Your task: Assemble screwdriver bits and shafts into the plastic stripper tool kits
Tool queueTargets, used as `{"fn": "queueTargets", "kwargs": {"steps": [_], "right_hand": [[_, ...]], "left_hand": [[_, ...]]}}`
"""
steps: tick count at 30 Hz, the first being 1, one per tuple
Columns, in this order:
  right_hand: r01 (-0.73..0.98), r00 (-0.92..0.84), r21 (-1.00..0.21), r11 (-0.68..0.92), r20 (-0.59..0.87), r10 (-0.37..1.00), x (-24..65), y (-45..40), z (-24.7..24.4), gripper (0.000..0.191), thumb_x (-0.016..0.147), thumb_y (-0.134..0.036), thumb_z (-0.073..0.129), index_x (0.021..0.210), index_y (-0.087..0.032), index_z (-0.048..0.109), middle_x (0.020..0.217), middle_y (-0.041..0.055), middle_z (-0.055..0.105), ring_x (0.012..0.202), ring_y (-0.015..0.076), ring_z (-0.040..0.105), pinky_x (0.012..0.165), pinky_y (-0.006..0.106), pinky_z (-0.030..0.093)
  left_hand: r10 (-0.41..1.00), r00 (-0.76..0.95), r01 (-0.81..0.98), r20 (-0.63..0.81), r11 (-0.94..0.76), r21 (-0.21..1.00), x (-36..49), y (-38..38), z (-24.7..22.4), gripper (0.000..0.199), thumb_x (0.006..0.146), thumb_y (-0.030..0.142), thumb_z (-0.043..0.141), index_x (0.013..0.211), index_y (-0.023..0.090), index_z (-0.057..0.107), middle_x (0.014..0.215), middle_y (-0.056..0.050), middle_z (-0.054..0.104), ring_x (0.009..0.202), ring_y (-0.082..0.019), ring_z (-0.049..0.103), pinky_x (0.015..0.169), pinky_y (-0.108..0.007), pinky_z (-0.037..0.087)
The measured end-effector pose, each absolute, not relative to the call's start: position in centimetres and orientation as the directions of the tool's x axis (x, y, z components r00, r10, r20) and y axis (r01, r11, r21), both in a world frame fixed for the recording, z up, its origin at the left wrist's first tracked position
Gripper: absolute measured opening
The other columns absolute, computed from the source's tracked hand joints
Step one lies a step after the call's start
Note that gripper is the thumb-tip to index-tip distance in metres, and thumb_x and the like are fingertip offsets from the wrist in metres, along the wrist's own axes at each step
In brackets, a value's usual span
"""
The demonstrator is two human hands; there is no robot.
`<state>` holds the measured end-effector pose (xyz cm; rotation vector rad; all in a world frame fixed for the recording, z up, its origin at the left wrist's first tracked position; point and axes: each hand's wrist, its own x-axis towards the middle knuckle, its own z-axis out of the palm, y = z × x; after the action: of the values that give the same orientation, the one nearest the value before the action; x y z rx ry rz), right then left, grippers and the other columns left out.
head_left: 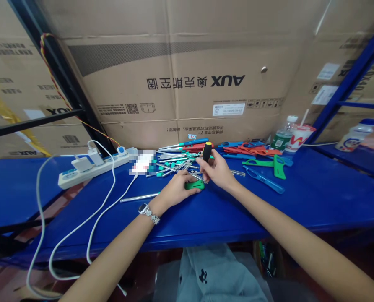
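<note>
My left hand [177, 189] is closed on a green plastic piece [196, 185] low over the blue table. Just right of it, my right hand [217, 170] grips a screwdriver with a yellow and black handle [207, 151]. The screwdriver stands upright, and its lower end is hidden by my fingers near the green piece. Behind both hands lies a pile of metal rods [171, 157] with teal ends. A single longer rod [139, 197] rests left of my left hand, its right end close to my wrist.
Red plastic parts [253, 150], a green part [279, 167] and a blue part [264, 179] lie to the right. Farther back stand a bottle [283, 135] and a cup [299, 137]. A power strip [92, 168] with white cables is at the left. Cardboard [187, 54] rises behind the table [187, 226].
</note>
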<state>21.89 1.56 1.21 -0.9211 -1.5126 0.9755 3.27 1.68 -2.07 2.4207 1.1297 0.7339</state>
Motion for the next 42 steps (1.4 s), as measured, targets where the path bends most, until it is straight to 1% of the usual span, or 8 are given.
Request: {"fn": "queueTargets", "kwargs": {"steps": [6, 11, 17, 22, 26, 31, 35, 42], "right_hand": [[0.372, -0.108, -0.85, 0.372, 0.358, 0.927, 25.0, 0.7, 2.3, 0.042, 0.09, -0.063, 0.055, 0.083, -0.022, 0.056, 0.057, -0.0017, 0.06, 0.042, 0.0146, 0.053, 0.045, 0.028, 0.04], [0.905, -0.14, -0.368, 0.213, 0.215, 0.966, 26.8, -0.6, 1.1, 0.05, 0.088, -0.056, 0.06, 0.055, -0.021, 0.048, 0.055, 0.0033, 0.059, 0.056, 0.0179, 0.056, 0.051, 0.029, 0.027], [0.965, -0.206, -0.141, 0.223, 0.129, 0.97, 27.1, -1.2, 0.6, 0.047, 0.092, -0.058, 0.057, 0.062, -0.021, 0.054, 0.064, 0.0057, 0.064, 0.067, 0.0217, 0.062, 0.054, 0.03, 0.027], [0.971, -0.187, -0.11, 0.212, 0.209, 0.96, 26.8, -1.7, 1.2, 0.045, 0.091, -0.064, 0.055, 0.084, -0.02, 0.063, 0.082, 0.0088, 0.068, 0.075, 0.0259, 0.064, 0.058, 0.032, 0.037], [0.85, -0.451, -0.101, 0.516, 0.365, 0.814, 25.6, -1.4, 1.2, 0.046, 0.093, -0.063, 0.056, 0.106, -0.02, 0.066, 0.113, 0.0136, 0.065, 0.105, 0.0307, 0.06, 0.08, 0.04, 0.048], [0.63, -0.721, -0.154, 0.761, 0.249, 0.647, 24.0, -0.4, 0.8, 0.032, 0.098, -0.047, 0.058, 0.117, -0.022, 0.065, 0.113, 0.0097, 0.068, 0.112, 0.03, 0.056, 0.099, 0.05, 0.04], [0.58, -0.715, -0.233, 0.78, 0.313, 0.625, 24.7, 0.5, 1.6, 0.025, 0.102, -0.038, 0.053, 0.12, -0.023, 0.062, 0.112, 0.0086, 0.069, 0.104, 0.0259, 0.061, 0.094, 0.046, 0.042], [0.685, -0.526, -0.238, 0.689, 0.493, 0.693, 27.7, 6.7, 3.6, 0.027, 0.094, -0.024, 0.059, 0.121, -0.022, 0.062, 0.121, 0.0115, 0.063, 0.108, 0.0277, 0.062, 0.094, 0.043, 0.047]], "left_hand": [[0.761, 0.568, 0.62, 0.313, -0.646, 0.446, 3.5, 1.3, -2.1, 0.029, 0.087, 0.042, 0.076, 0.107, 0.02, 0.073, 0.105, -0.008, 0.065, 0.101, -0.028, 0.063, 0.092, -0.046, 0.053], [0.711, 0.607, 0.61, 0.354, -0.703, 0.366, 4.1, 0.7, -1.5, 0.031, 0.089, 0.044, 0.074, 0.112, 0.023, 0.07, 0.112, -0.007, 0.066, 0.107, -0.028, 0.062, 0.097, -0.049, 0.05], [0.694, 0.598, 0.674, 0.402, -0.706, 0.216, 2.1, -1.0, 0.1, 0.048, 0.088, 0.056, 0.07, 0.121, 0.022, 0.065, 0.119, -0.009, 0.062, 0.113, -0.031, 0.058, 0.1, -0.053, 0.047], [0.736, 0.606, 0.723, 0.301, -0.668, 0.178, -1.6, -1.7, -0.2, 0.05, 0.091, 0.056, 0.066, 0.126, 0.02, 0.064, 0.117, -0.01, 0.061, 0.111, -0.032, 0.058, 0.097, -0.053, 0.049], [0.712, 0.653, 0.693, 0.257, -0.699, 0.175, -2.1, -1.1, -0.5, 0.03, 0.1, 0.043, 0.056, 0.12, 0.021, 0.062, 0.114, -0.009, 0.061, 0.109, -0.029, 0.058, 0.095, -0.05, 0.049], [0.682, 0.685, 0.639, 0.256, -0.731, 0.239, -1.1, -0.8, -0.4, 0.027, 0.103, 0.037, 0.052, 0.124, 0.02, 0.056, 0.117, -0.01, 0.059, 0.11, -0.028, 0.058, 0.096, -0.048, 0.05], [0.688, 0.626, 0.63, 0.367, -0.724, 0.281, -0.8, 0.0, 0.7, 0.032, 0.102, 0.04, 0.056, 0.13, 0.024, 0.054, 0.127, -0.01, 0.056, 0.112, -0.026, 0.059, 0.098, -0.045, 0.051], [0.643, 0.621, 0.675, 0.448, -0.73, 0.112, -0.8, 7.8, 3.9, 0.018, 0.1, 0.021, 0.051, 0.113, 0.02, 0.062, 0.113, -0.009, 0.065, 0.102, -0.025, 0.064, 0.093, -0.043, 0.052]]}}
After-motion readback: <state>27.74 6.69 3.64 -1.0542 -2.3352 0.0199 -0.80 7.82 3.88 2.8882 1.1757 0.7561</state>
